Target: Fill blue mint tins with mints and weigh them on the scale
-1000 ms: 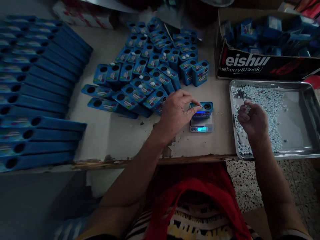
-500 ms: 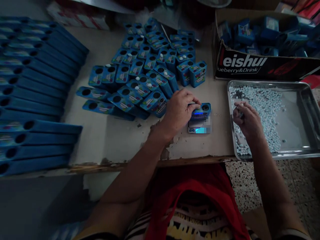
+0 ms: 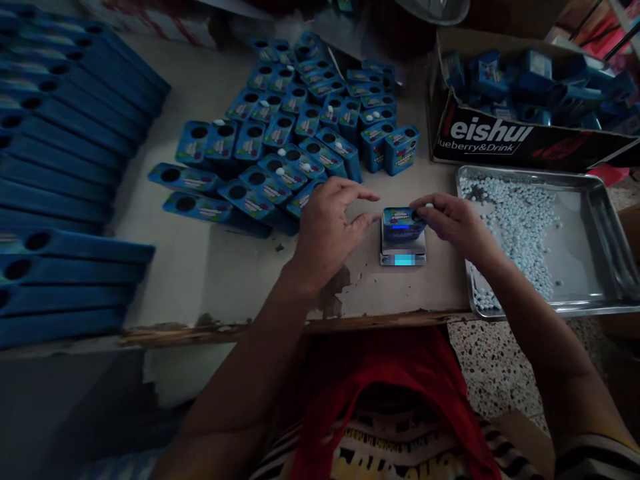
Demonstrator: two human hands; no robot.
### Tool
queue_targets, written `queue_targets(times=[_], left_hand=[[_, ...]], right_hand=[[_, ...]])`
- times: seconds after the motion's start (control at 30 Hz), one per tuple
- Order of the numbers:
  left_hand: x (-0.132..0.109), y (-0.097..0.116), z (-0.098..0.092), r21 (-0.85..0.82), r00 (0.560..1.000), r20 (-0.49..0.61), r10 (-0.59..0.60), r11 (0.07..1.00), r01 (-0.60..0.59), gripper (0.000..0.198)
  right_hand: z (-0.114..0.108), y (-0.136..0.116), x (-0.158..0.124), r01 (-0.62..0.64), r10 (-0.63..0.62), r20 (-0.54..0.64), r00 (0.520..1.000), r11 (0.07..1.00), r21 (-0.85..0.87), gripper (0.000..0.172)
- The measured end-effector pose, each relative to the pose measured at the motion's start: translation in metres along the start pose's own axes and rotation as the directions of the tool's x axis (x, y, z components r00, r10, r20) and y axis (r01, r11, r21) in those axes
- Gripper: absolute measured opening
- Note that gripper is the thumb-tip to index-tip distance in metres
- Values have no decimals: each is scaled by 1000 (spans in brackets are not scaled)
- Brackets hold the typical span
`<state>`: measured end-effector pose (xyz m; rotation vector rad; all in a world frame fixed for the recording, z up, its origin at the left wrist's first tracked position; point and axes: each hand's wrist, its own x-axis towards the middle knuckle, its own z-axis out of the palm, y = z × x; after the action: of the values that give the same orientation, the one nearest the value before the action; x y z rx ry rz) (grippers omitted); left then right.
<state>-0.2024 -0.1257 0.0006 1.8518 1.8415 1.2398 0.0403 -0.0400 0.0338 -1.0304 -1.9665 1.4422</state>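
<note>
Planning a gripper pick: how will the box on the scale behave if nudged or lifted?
The box lies flat on the scale, so it likely slides, not tips. It looks like thin card: probably light, crushable if squeezed.

The person is wearing a shirt (image 3: 313, 441) with black and white stripes. Big yellow letters (image 3: 395, 464) are running across its front, but they are too cut off to read. A red cloth (image 3: 400, 373) is hanging in front of the shirt, and it is falling in soft folds. The right sleeve (image 3: 600, 460) is showing the same stripes, and a yellowish edge is running along its end. The left arm (image 3: 260, 360) and the right arm (image 3: 530, 340) are showing bare, right down to the left hand (image 3: 325, 230) and the right hand (image 3: 455, 223).
</note>
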Motion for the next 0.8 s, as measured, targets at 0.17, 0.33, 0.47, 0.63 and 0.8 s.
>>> queue_targets(times=[0.17,0.33,0.47,0.63,0.8], left_hand=[[-20,-8,-10,-7,999,-25,-36,999,35,24],[-24,3,-15,-38,998,-48,38,998,-40,21],[-27,4,-22,-37,998,-52,31,999,-33,17],[-35,6,-29,-47,997,-63,48,998,-51,15],[-37,5,-30,-45,999,-33,-2,999,0,17]], right_hand=[[-1,-6,-6,-6,5,-6,1000,988,-157,50],[-25,-10,-2,-22,58,-193,979,983,185,34],[-55,3,38,-32,123,-296,947,954,297,34],[-51,18,113,-23,-54,-264,963,960,-280,23],[-36,12,151,-29,-54,-62,997,474,-880,40]])
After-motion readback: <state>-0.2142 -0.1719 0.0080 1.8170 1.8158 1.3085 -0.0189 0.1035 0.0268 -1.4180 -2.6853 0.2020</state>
